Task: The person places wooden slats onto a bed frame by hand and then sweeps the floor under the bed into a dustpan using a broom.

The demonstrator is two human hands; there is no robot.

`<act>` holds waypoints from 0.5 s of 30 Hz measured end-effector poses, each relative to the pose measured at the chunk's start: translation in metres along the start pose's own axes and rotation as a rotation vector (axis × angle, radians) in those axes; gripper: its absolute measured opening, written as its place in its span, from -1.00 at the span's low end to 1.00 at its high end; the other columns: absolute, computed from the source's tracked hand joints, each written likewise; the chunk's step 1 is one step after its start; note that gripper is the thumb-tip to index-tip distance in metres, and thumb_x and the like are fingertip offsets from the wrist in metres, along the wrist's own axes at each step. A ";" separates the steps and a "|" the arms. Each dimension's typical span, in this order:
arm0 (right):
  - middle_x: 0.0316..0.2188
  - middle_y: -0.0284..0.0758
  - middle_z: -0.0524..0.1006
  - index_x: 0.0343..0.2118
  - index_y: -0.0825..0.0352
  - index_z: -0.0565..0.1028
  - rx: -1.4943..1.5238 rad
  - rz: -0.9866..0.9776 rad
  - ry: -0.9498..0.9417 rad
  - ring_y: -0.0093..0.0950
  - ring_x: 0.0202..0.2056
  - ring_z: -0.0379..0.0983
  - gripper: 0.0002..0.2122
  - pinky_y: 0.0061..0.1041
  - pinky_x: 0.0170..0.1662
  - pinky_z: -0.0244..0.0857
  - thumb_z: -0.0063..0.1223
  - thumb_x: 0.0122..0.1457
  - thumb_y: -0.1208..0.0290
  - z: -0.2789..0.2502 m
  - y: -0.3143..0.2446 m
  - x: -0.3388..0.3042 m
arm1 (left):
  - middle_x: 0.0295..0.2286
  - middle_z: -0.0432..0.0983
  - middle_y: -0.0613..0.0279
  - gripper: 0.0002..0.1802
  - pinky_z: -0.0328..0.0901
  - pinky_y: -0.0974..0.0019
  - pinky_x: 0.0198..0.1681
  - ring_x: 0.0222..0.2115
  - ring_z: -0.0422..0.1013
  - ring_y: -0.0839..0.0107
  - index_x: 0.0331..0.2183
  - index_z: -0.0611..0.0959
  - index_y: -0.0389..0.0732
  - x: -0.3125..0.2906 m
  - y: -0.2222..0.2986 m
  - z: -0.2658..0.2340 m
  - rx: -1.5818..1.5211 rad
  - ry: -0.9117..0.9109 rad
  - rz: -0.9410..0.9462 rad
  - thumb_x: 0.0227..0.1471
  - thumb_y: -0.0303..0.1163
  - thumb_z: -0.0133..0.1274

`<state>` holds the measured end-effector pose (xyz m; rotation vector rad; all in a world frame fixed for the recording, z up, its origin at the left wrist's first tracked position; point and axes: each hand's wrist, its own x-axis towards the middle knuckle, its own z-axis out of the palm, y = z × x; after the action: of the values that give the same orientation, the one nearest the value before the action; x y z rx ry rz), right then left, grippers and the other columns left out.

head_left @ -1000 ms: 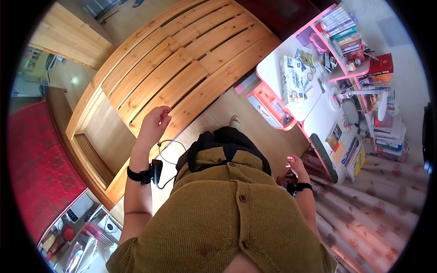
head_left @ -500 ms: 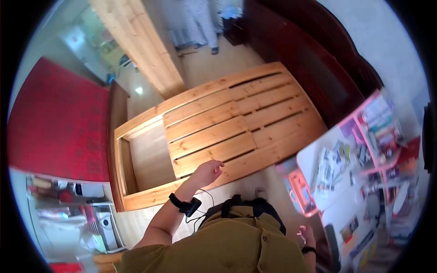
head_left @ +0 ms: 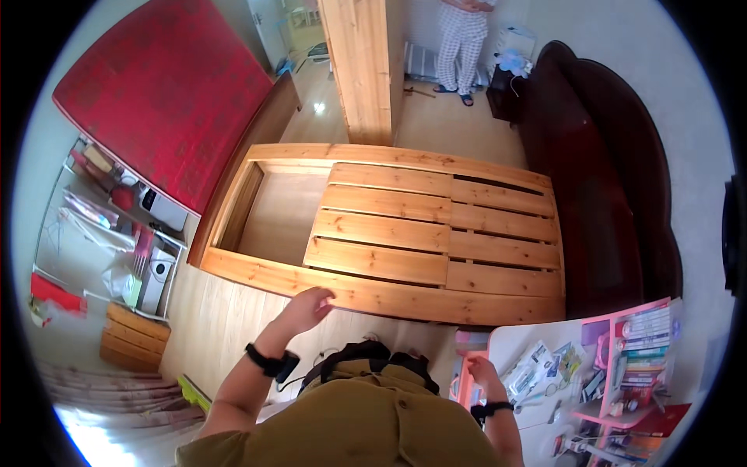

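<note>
A pine bed frame (head_left: pixel 373 295) with flat slats (head_left: pixel 381 229) stretches across the floor in front of me. Its left end has an uncovered compartment (head_left: pixel 284 214). My left hand (head_left: pixel 310 309) hangs by the frame's near rail, fingers loosely bent and holding nothing; I cannot tell whether it touches the wood. My right hand (head_left: pixel 484 373) is beside the white and pink desk (head_left: pixel 529 405), its fingers relaxed with nothing visible in them. Both wrists wear black bands. A tall pine panel (head_left: pixel 356 70) stands upright at the frame's far side.
A dark red headboard (head_left: pixel 599 187) borders the frame's right end. A red mattress (head_left: pixel 167 101) leans at the far left, above a cluttered shelf unit (head_left: pixel 117 241). Books (head_left: pixel 647 342) and papers crowd the desk. Another person (head_left: pixel 463 47) stands at the back near a dark nightstand (head_left: pixel 506 93).
My view has turned, so the bed frame now lies more level. My left hand has shifted left off the frame's near rail, and my right hand has risen beside the desk.
</note>
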<state>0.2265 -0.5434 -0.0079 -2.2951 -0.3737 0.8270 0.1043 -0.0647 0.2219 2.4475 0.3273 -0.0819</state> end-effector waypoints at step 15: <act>-0.49 -0.27 0.47 -0.23 0.33 0.41 -0.188 -0.279 -0.352 -0.40 -0.43 0.39 -0.74 -0.46 -0.33 0.27 -0.07 -0.02 0.40 -0.004 -0.119 0.118 | -0.57 0.46 0.15 -0.79 0.30 0.41 -0.48 -0.57 0.40 0.40 -0.38 0.54 -0.29 -0.141 -0.030 0.048 -0.189 0.383 -0.402 -0.22 -0.54 0.04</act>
<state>0.3136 -0.4028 0.0203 -2.1909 -0.9406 1.0870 -0.0380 -0.1025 0.1862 2.1681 0.9484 0.2387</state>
